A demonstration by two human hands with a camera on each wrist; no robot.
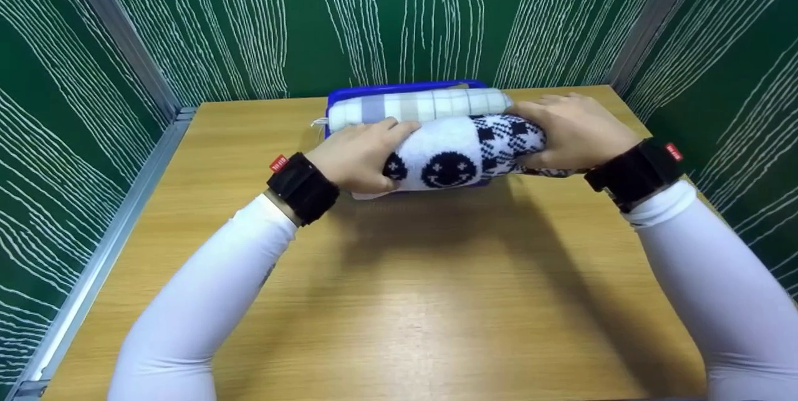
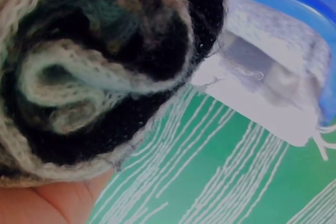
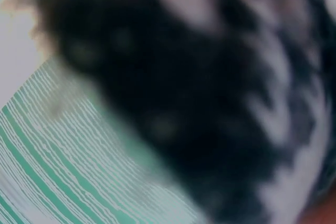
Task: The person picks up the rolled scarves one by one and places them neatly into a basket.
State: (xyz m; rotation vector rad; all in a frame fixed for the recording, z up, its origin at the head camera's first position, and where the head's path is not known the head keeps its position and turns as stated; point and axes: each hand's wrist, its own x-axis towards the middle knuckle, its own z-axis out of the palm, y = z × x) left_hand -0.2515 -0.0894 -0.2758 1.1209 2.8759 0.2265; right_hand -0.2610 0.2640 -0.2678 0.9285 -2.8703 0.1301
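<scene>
Both hands grip a rolled-up knit scarf (image 1: pixel 446 154), white with black smiley faces and a black-and-white checked section. My left hand (image 1: pixel 361 151) holds its left end, thumb in front and fingers over the top. The right hand (image 1: pixel 573 123) clasps the checked end, where a loose flap hangs below. In the left wrist view, the scarf (image 2: pixel 105 87) shows its spiral end above the palm. The scarf (image 3: pixel 184 87) fills much of the right wrist view, dark and blurred. Just behind it, a rolled pale plaid cloth (image 1: pixel 430 103) with fringe lies in a blue tray (image 1: pixel 405 86), partly hidden by the scarf.
The wooden table (image 1: pixel 399 301) extends in front of the tray, with shadows of the arms on it. Green walls (image 1: pixel 299 27) with white wavy lines enclose the back and sides. Grey metal posts (image 1: pixel 124 27) stand at the corners.
</scene>
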